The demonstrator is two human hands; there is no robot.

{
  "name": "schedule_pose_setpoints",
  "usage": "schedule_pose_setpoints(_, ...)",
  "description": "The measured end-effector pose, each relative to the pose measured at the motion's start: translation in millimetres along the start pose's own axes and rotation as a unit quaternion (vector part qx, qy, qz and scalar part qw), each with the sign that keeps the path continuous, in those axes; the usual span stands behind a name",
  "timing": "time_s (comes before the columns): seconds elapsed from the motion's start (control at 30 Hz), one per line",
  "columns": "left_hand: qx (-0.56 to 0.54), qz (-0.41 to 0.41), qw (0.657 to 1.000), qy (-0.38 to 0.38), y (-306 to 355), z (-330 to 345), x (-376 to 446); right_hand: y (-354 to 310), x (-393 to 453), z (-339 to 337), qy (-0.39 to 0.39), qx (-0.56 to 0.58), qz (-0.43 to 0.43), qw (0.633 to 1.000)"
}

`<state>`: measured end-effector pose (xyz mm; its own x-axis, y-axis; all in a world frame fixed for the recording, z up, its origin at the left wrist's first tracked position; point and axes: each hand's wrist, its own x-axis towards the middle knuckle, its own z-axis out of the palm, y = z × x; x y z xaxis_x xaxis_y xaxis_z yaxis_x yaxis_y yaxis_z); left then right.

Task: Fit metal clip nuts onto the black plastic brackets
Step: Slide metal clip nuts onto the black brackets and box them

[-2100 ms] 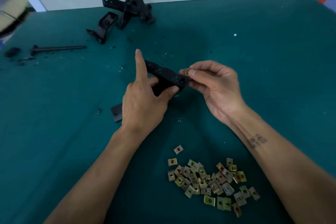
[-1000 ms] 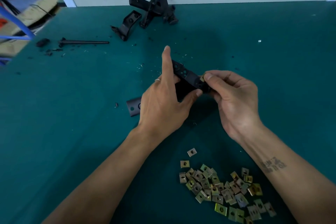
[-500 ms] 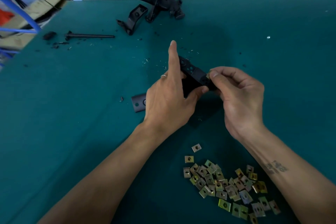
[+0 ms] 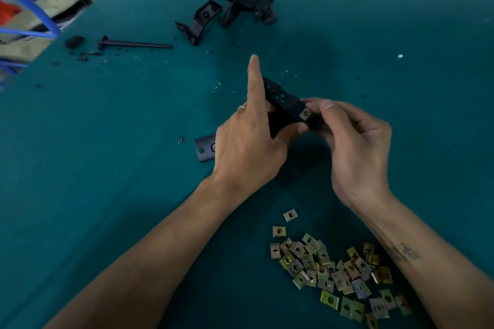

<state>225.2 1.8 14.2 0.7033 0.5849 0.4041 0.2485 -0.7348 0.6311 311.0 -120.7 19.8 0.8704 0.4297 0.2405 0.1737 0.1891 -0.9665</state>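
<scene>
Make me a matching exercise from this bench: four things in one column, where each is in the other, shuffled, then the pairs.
Things
1. bracket
2. loose clip nuts
3. thin black rod
4. fitted clip nut

Places
A. far left of the table
B. heaped near the right forearm
C. on the bracket's end, by the right hand
D. gripped in the left hand

Pairs: 1-D, 2-B, 3-A, 4-C
</scene>
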Motion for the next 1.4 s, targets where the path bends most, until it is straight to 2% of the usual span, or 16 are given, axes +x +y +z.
schedule_pose_setpoints(0.1, -0.005, -0.012, 1.0, 0.003, -2.1, -0.4, 1.3, -0.6, 1.8, -5.0, -0.039, -0.008, 0.011, 0.999)
schedule_pose_setpoints(0.17, -0.007, -0.025, 1.0, -0.006, -2.8, -0.7, 4.0, -3.7, 3.2, -7.9, -0.047, -0.057, 0.022, 0.997)
schedule_pose_setpoints(0.2, -0.011, -0.034, 0.999, -0.015, -3.0, -1.0, 5.5, -4.7, 4.5, -11.6, -0.035, -0.119, -0.001, 0.992)
schedule_pose_setpoints(0.3, -0.017, -0.052, 0.998, -0.023, -7.1, -6.1, 10.6, -14.3, 16.1, -29.6, 0.02, -0.294, -0.154, 0.943)
schedule_pose_setpoints(0.33, -0.013, -0.057, 0.998, -0.018, -8.7, -8.2, 11.8, -20.0, 17.9, -36.2, -0.02, -0.291, -0.167, 0.942)
schedule_pose_setpoints(0.4, -0.004, -0.076, 0.997, 0.0, -10.8, -10.7, 13.8, -32.9, 14.0, -42.0, -0.171, -0.258, -0.131, 0.942)
schedule_pose_setpoints(0.5, 0.001, -0.097, 0.995, 0.018, -10.1, -10.7, 15.4, -41.1, -1.6, -29.6, -0.371, -0.32, -0.072, 0.869)
schedule_pose_setpoints(0.6, 0.003, -0.082, 0.997, 0.014, -9.3, -9.7, 13.1, -40.4, -11.9, -18.6, -0.47, -0.39, -0.019, 0.792)
schedule_pose_setpoints(0.7, 0.009, -0.07, 0.997, 0.012, -7.8, -10.8, 12.0, -42.6, -15.7, -18.6, -0.502, -0.405, 0.005, 0.764)
schedule_pose_setpoints(0.87, 0.012, -0.072, 0.997, 0.005, -7.0, -11.1, 11.3, -41.2, -16.1, -16.6, -0.505, -0.39, 0.02, 0.77)
schedule_pose_setpoints(1.0, -0.01, -0.057, 0.998, -0.012, -6.3, -11.0, 10.2, -33.2, -14.7, -13.4, -0.45, -0.386, -0.029, 0.805)
schedule_pose_setpoints(1.17, -0.031, -0.019, 0.999, -0.028, -5.2, -11.5, 9.0, -28.2, -1.7, -26.3, -0.397, -0.378, -0.034, 0.836)
schedule_pose_setpoints(1.23, -0.051, -0.002, 0.998, -0.039, -4.8, -12.1, 8.3, -27.0, 9.9, -40.5, -0.327, -0.396, -0.065, 0.855)
schedule_pose_setpoints(1.3, -0.063, 0.026, 0.997, -0.046, -5.7, -15.0, 6.7, -22.8, 19.9, -49.0, -0.217, -0.358, -0.06, 0.906)
schedule_pose_setpoints(1.37, -0.061, 0.07, 0.994, -0.056, -5.8, -16.0, 6.8, -24.0, 26.2, -50.8, -0.102, -0.164, 0.023, 0.981)
schedule_pose_setpoints(1.4, -0.056, 0.093, 0.992, -0.064, -5.4, -15.6, 6.3, -25.4, 27.6, -50.1, -0.057, -0.054, 0.066, 0.995)
